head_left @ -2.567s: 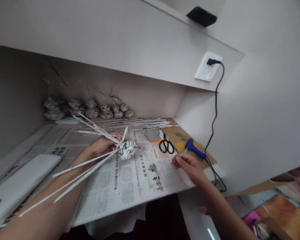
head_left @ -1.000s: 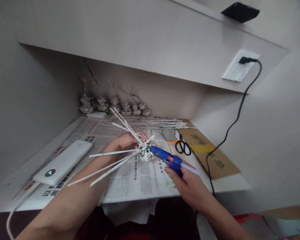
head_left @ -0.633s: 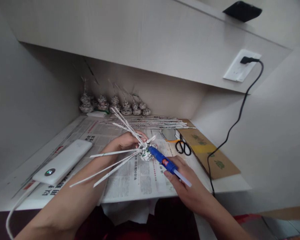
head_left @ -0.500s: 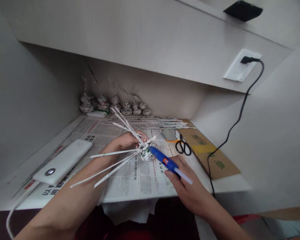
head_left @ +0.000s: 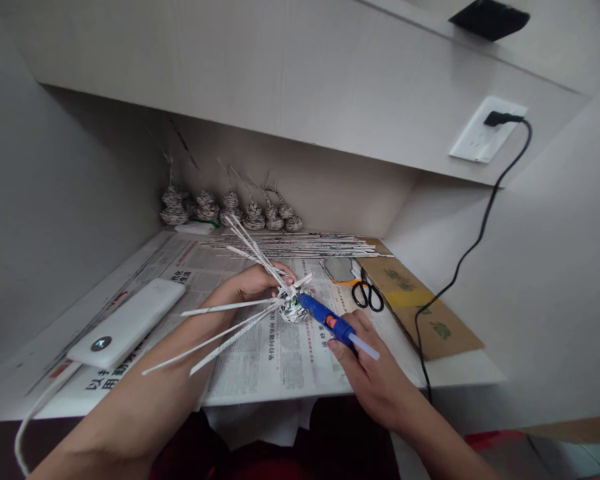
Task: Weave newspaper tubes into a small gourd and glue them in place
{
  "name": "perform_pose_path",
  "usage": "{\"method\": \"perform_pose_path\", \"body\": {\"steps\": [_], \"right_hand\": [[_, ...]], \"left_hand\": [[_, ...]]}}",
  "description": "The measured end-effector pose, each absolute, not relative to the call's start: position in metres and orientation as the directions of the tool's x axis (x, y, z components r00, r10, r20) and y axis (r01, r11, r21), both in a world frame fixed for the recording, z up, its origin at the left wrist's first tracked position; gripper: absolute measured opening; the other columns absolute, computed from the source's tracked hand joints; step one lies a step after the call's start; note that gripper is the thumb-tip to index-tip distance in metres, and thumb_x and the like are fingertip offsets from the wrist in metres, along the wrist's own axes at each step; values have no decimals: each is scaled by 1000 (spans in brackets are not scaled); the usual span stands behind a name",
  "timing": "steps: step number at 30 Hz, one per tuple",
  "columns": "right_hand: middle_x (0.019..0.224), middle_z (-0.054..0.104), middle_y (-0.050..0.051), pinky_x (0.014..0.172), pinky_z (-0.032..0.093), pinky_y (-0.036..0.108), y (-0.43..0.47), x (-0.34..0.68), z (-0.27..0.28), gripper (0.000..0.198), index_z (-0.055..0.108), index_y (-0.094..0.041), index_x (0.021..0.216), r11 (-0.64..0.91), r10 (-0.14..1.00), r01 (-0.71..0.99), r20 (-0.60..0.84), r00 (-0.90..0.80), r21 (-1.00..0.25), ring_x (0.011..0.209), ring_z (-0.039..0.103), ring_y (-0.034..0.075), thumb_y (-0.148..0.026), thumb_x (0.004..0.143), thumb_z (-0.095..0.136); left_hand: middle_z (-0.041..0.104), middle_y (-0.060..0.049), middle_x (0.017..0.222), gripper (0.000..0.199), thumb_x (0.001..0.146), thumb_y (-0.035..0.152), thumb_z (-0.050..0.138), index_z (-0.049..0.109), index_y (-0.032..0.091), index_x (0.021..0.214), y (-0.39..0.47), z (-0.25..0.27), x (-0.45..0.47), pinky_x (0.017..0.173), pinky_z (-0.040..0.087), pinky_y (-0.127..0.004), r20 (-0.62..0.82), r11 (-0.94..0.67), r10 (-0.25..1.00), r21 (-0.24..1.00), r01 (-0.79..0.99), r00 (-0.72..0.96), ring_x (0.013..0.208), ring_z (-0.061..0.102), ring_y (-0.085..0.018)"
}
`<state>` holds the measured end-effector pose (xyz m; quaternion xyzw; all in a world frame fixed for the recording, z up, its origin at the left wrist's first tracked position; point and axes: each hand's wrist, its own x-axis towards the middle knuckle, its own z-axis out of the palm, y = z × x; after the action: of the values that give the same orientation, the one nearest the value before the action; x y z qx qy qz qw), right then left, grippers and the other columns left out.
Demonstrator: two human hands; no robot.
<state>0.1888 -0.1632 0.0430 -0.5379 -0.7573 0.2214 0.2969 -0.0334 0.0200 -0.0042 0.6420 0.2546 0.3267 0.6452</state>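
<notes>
- Head view: the left hand (head_left: pixel 260 281) grips a little woven paper ball (head_left: pixel 294 312) over the table (head_left: pixel 473 375), maybe from the far side so the near side is free.
- The right hand (head_left: pixel 375 367) is wrapped around a blue glue gun (head_left: pixel 325 316); its tip touches the ball or nearly does, I can't tell which.
- Long paper sticks (head_left: pixel 230 306) poke out of the ball, mostly leftward, likely out of the gun's way. Some hide bits of the left hand.
- Newspaper (head_left: pixel 245 373) lies underneath, perhaps to catch drips.
- Scissors (head_left: pixel 367 296) lie near the gun, beside flat cardboard (head_left: pixel 443 327).
- Bumpy paper gourds (head_left: pixel 175 207) stand behind loose sticks (head_left: pixel 300 247).
- A black cord (head_left: pixel 484 230) hangs across the cardboard; its bottom end is hidden.
</notes>
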Motion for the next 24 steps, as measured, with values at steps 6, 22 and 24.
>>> {"method": "perform_pose_path", "body": {"steps": [6, 22, 24], "right_hand": [[85, 59, 3, 73, 45, 32, -158, 196, 47, 28, 56, -21, 88, 147, 984, 597, 54, -171, -789, 79, 53, 18, -46, 92, 47], [73, 58, 2, 48, 37, 23, -116, 259, 38, 48, 60, -18, 101, -78, 993, 377, -37, 115, -923, 58, 50, 12, -61, 81, 55], [83, 66, 7, 61, 46, 28, -105, 285, 32, 46, 62, -17, 106, -11, 980, 664, 125, 158, -748, 73, 60, 20, -56, 84, 53]], "left_hand": [[60, -2, 59, 27, 64, 35, 77, 71, 11, 73, 16, 1, -33, 41, 32, -21, 102, -42, 758, 993, -109, 645, 46, 47, -9], [58, 1, 56, 30, 59, 34, 80, 66, 11, 71, 21, 1, -44, 39, 26, -19, 71, 73, 852, 965, -251, 519, 42, 42, -6], [58, 1, 57, 32, 57, 35, 81, 66, 11, 72, 22, 0, -44, 39, 26, -18, 65, 79, 856, 964, -255, 513, 43, 42, -5]]}}
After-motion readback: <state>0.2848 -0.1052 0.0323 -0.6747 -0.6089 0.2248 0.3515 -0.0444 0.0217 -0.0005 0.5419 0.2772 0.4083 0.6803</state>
